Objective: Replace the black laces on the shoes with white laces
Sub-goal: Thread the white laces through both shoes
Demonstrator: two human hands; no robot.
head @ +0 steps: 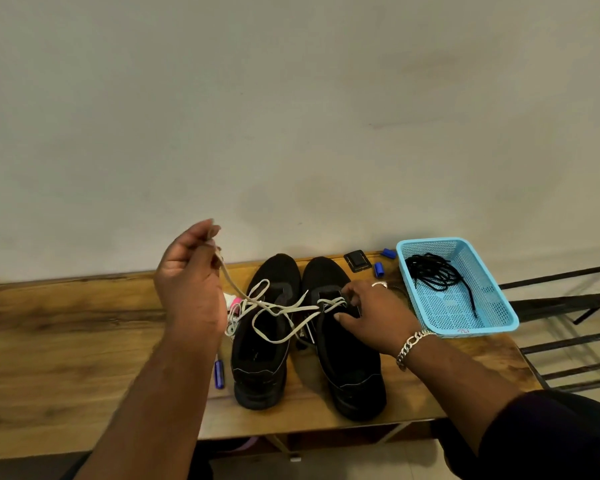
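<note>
We see soft, even indoor light and faint shadows on the wall (291, 98). The surface (66, 323) bows with wide-angle distortion, and the corners look slightly blurred, perhaps from compression.

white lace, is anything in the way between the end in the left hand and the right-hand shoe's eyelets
Partly. The flat white lace runs from the left hand's grip across the open top of the left-hand black shoe to the right-hand black shoe. There the right hand rests over the tongue and hides some eyelets.
</note>
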